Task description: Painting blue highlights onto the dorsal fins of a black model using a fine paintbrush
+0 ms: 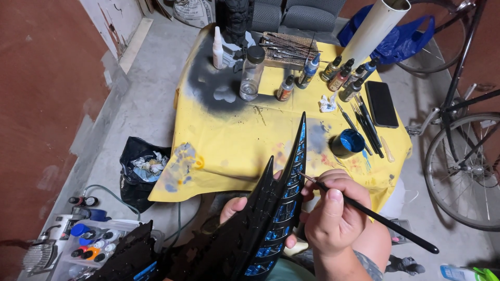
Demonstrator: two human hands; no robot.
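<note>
Head view, packages: a row of small dropper paint bottles (341, 73) stands at the far right part of the counter (229, 151), each with a dark cap and a coloured label band; two more bottles (297, 78) stand just left of them.
Head view, clear jar: a tall glass jar (251, 73) with a black lid stands on the black sprayed patch of the yellow cloth; a white squeeze bottle (217, 48) is behind it to the left.
Head view, floor box: a clear plastic box (88, 244) at the lower left holds bottles with blue, orange and black caps.
Head view, other things: a blue paint cup (347, 142) sits near a bundle of brushes (364, 125); a black phone (381, 104) lies flat beside them; a white tube (376, 26) leans over the far corner; a black bag (138, 166) with crumpled paper is on the floor; a bicycle (463, 145) stands on the right.
Painted piece: the black spiked piece (276, 208) is long, glossy and pointed, with rows of small blue windows along its ribs; it is held in front of the near counter edge, tip toward the counter.
Left hand (237, 208): it is under the piece, fingers wrapped around it from behind.
Right hand (333, 218): the fingers pinch a thin black paintbrush (375, 216), whose tip touches the blue ribs.
</note>
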